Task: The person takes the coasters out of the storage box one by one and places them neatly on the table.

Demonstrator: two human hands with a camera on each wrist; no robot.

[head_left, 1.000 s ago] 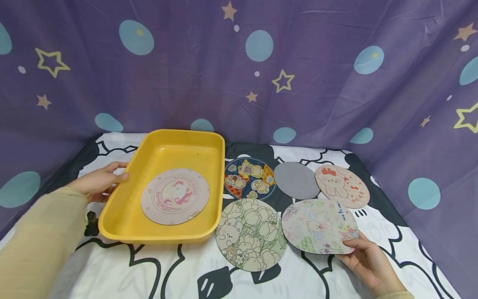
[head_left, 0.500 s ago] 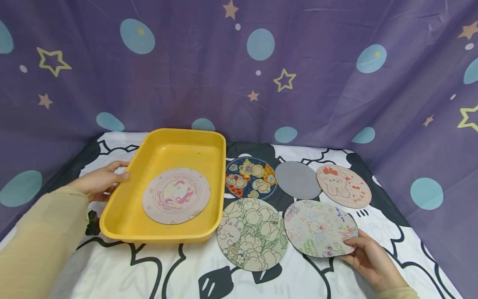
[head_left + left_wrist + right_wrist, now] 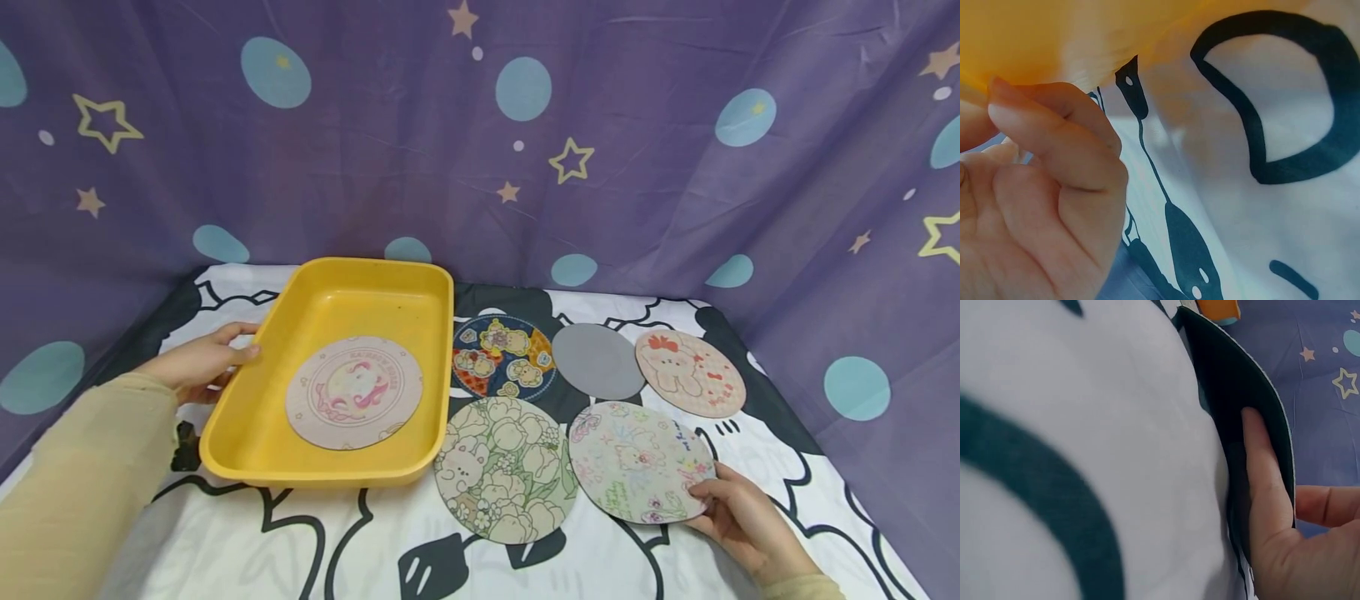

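On the right, my right hand [image 3: 746, 525] pinches the near right edge of a round mouse pad [image 3: 637, 458] with colourful doodles on pale fabric. Thumb above, fingers beneath, it keeps that edge tilted up; the right wrist view shows the pad's dark underside [image 3: 1229, 381] with fingers along it. My left hand [image 3: 202, 362] grips the left rim of a yellow plastic tray [image 3: 375, 310], its fingers partly hidden beneath the wall. In the left wrist view, the curled fingers of the left hand [image 3: 1054, 144] lie against the tray. Inside the tray lies a pink unicorn mouse pad [image 3: 354, 392].
Right of the tray lie a green floral bear pad [image 3: 506, 475], a dark blue pad with cartoon bears [image 3: 502, 354], a plain grey pad [image 3: 597, 362] and a pink bunny pad [image 3: 690, 373]. A purple curtain [image 3: 637, 167] hangs behind the white and black cloth [image 3: 360, 550].
The doodle pad has come down and slightly toward me in the right hand, its tilt lessening, beside the green pad. The left hand stays on the tray.
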